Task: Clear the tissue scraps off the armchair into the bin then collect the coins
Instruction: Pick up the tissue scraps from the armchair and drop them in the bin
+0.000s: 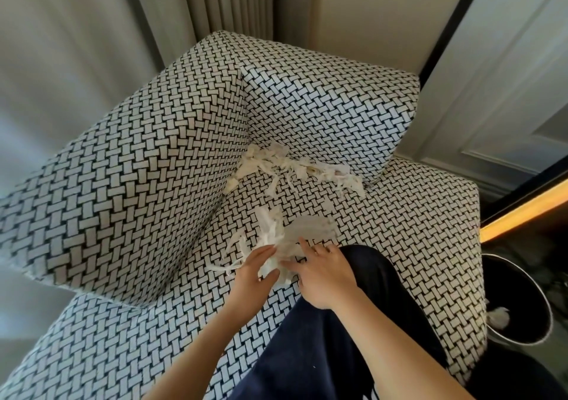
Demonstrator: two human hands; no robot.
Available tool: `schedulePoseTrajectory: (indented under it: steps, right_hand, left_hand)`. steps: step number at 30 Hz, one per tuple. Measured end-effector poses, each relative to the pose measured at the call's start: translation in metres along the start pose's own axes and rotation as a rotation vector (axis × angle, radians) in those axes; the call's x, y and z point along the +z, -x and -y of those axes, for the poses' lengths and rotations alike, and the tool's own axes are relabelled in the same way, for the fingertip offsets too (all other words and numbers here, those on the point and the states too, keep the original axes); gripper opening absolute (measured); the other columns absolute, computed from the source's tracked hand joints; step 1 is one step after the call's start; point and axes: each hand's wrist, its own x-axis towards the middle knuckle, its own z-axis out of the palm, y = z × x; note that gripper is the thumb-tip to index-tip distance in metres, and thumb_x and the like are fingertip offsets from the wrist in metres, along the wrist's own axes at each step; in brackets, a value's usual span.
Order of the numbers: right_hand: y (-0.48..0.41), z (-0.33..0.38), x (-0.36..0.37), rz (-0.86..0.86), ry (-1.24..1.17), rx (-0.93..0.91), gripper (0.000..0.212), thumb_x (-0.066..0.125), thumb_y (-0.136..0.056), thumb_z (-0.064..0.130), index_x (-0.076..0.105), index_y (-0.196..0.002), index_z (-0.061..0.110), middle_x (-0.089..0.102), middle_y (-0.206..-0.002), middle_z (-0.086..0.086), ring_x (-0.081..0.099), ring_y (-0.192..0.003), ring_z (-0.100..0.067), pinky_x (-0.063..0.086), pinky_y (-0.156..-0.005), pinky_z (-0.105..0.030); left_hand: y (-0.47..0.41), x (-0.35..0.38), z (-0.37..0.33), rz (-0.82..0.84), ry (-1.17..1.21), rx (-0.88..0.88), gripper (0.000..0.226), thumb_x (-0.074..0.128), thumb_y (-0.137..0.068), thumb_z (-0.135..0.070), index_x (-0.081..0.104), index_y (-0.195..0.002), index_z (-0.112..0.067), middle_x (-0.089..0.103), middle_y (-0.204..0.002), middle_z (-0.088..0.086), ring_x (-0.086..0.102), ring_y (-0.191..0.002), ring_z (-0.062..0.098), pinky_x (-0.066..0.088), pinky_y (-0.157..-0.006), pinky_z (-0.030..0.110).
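White tissue scraps (295, 167) lie piled in the back corner of the black-and-white woven armchair (399, 230). A second bunch of scraps (278, 236) sits nearer me on the seat. My left hand (255, 272) grips this bunch from the left, thumb and fingers curled round it. My right hand (322, 272) presses against the same bunch from the right with fingers spread. The black bin (519, 301) stands on the floor right of the chair, with a tissue wad (498, 316) inside. No coins show.
My dark-trousered knee (378, 276) rests on the seat beside my right hand. Curtains (215, 2) hang behind the chair. A white panelled door (504, 85) and a lit orange strip (522, 212) are at the right.
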Motion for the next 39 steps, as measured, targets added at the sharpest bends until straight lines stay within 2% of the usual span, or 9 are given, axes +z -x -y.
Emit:
schedulePoseTrajectory:
  steps: [3,6,12,16,19,28,34,37,39]
  right_hand:
    - [-0.003,0.0,0.0,0.047,0.025,-0.008,0.054,0.042,-0.096,0.04,0.019,-0.144,0.048,0.001,-0.16,-0.008,0.023,-0.14,-0.03,0.017,-0.111,-0.047]
    - [-0.006,0.0,0.0,0.064,0.02,-0.011,0.055,0.043,-0.094,0.038,0.021,-0.144,0.046,0.01,-0.158,-0.005,0.028,-0.137,-0.028,0.021,-0.108,-0.045]
    - [-0.001,0.001,-0.005,-0.004,-0.049,-0.022,0.061,0.047,-0.093,0.033,0.02,-0.148,0.031,0.012,-0.158,0.002,0.03,-0.137,-0.025,0.021,-0.11,-0.044]
    - [0.003,0.0,-0.006,-0.123,-0.126,-0.042,0.066,0.049,-0.092,0.032,0.017,-0.149,0.022,0.027,-0.153,0.006,0.042,-0.127,-0.021,0.03,-0.105,-0.039]
    - [0.007,0.0,-0.004,-0.251,-0.263,-0.057,0.058,0.054,-0.09,0.027,0.032,-0.143,0.025,0.042,-0.143,0.01,0.05,-0.12,-0.016,0.037,-0.098,-0.034]
    - [0.012,0.0,0.007,-0.604,-0.484,0.033,0.026,0.055,-0.088,0.023,0.064,-0.111,0.02,0.066,-0.104,0.008,0.063,-0.088,-0.01,0.054,-0.07,-0.027]
    - [0.014,-0.003,0.01,-0.797,-0.647,0.14,0.02,0.051,-0.087,0.029,0.059,-0.1,0.016,0.06,-0.094,0.005,0.059,-0.07,-0.009,0.048,-0.051,-0.02]
    - [0.015,-0.004,0.01,-0.919,-0.802,0.207,0.015,0.058,-0.088,0.015,0.057,-0.102,0.011,0.058,-0.103,0.001,0.059,-0.077,-0.009,0.052,-0.062,-0.018]
    - [0.016,-0.005,0.009,-0.989,-0.871,0.244,0.019,0.06,-0.087,0.006,0.057,-0.105,0.007,0.056,-0.106,-0.001,0.057,-0.083,-0.008,0.048,-0.071,-0.01]
  left_hand:
    - [0.002,-0.006,-0.005,0.031,0.166,-0.1,0.04,0.053,-0.092,-0.009,0.051,-0.13,-0.02,0.046,-0.133,-0.012,0.042,-0.124,0.003,0.033,-0.101,0.019]
    - [0.002,-0.012,-0.016,0.032,0.278,-0.164,0.035,0.051,-0.093,-0.007,0.056,-0.125,-0.019,0.054,-0.125,-0.01,0.05,-0.114,0.0,0.035,-0.087,0.013]
    - [0.002,-0.015,-0.022,0.071,0.329,-0.189,0.026,0.052,-0.094,-0.012,0.067,-0.11,-0.025,0.063,-0.117,-0.013,0.051,-0.111,-0.006,0.034,-0.088,0.011]
    - [0.001,-0.014,-0.029,0.049,0.376,-0.186,0.026,0.051,-0.093,-0.01,0.068,-0.105,-0.026,0.064,-0.114,-0.012,0.053,-0.108,-0.007,0.037,-0.092,0.012]
    - [-0.001,-0.015,-0.032,-0.021,0.404,-0.183,0.028,0.05,-0.093,-0.007,0.068,-0.105,-0.025,0.066,-0.113,-0.006,0.055,-0.112,0.006,0.036,-0.102,0.027]
    - [-0.006,-0.032,-0.034,-0.198,0.618,-0.241,0.028,0.051,-0.091,-0.003,0.068,-0.103,-0.022,0.068,-0.109,-0.004,0.059,-0.11,0.011,0.04,-0.104,0.033]
    - [-0.005,-0.035,-0.04,-0.222,0.587,-0.165,0.03,0.055,-0.089,-0.002,0.066,-0.111,-0.018,0.072,-0.097,-0.009,0.064,-0.095,0.001,0.046,-0.084,0.017]
    - [-0.007,-0.032,-0.038,-0.192,0.452,-0.12,0.031,0.06,-0.086,-0.001,0.065,-0.109,-0.021,0.067,-0.102,-0.008,0.061,-0.095,0.001,0.046,-0.067,0.007]
    - [-0.01,-0.027,-0.034,-0.158,0.3,-0.088,0.033,0.062,-0.085,-0.002,0.064,-0.112,-0.02,0.064,-0.108,-0.009,0.059,-0.1,0.001,0.047,-0.07,0.007]
